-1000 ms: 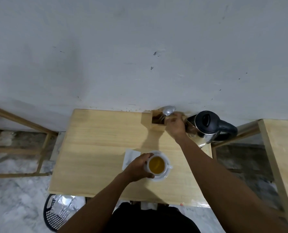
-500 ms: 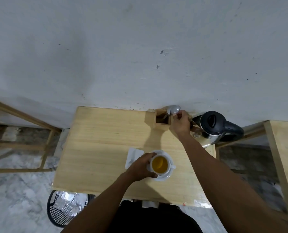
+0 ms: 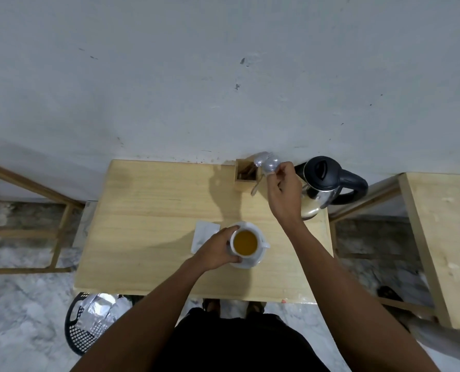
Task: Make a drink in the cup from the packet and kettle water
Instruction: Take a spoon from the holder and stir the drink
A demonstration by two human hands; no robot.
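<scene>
Your right grip (image 3: 281, 189) is pinched on a spoon (image 3: 270, 165), bowl end up and blurred, handle slanting down toward the wooden holder (image 3: 246, 175) at the far edge of the surface (image 3: 148, 216). The spoon sits just beside the holder's opening, and whether its lower tip touches the box is too blurred to tell. Your left grip (image 3: 216, 249) is wrapped around the left side of the white cup (image 3: 246, 241), fingers curled on its wall. The cup stands on a white saucer (image 3: 250, 263) near the front middle of the surface and holds amber-yellow liquid. A white packet (image 3: 203, 233) lies flat just left of the cup, partly under your left hand. The kettle (image 3: 324, 183), steel body with a black lid and handle, stands at the back right corner, just beside your right wrist. Below the front left corner, a black mesh basket (image 3: 80, 334) on the floor holds crumpled silvery wrapping.
</scene>
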